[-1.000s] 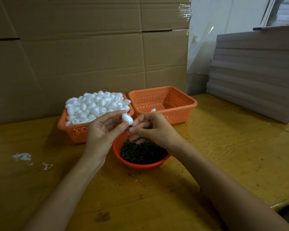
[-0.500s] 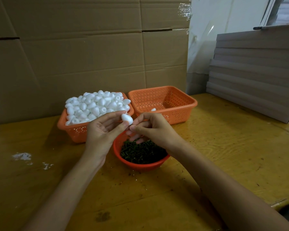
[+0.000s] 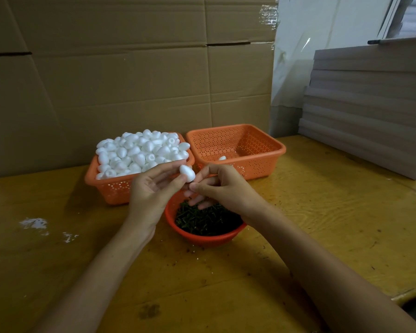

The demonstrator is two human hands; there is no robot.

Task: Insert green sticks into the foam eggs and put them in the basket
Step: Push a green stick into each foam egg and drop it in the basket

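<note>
Currently L hand [image 3: 154, 188] has a fingertip grip on one foam egg [image 3: 187, 173], thumb below and forefinger above, other fingers loosely spread. The egg is smooth, matte white and rounded, held just above the 12 o'clock rim of the bowl [image 3: 202, 239]. R hand [image 3: 223, 186] sits at the egg's 4 o'clock w/ thumb & forefinger closed together against its lower end (can't tell if that grip has a stick in it, too small to see). Its remaining fingers hang down toward the green sticks [image 3: 207, 217], a dark, thin, bristly heap in the round orange plastic bowl.

At the bowl's 11 o'clock is the full basket [image 3: 115, 191]: rectangular, perforated orange plastic, heaped w/ white eggs. Just beside it, at 1 o'clock, is the second basket [image 3: 281, 150], same type, w/ a lone egg [image 3: 222, 158] inside.

Bench [image 3: 322, 212] is yellowish wood-grain, scuffed, w/ white flecks [image 3: 34, 223] at 9 o'clock. Cardboard wall [image 3: 106, 80] behind it; flat grey boards [image 3: 370, 104] stacked at 2 o'clock.
</note>
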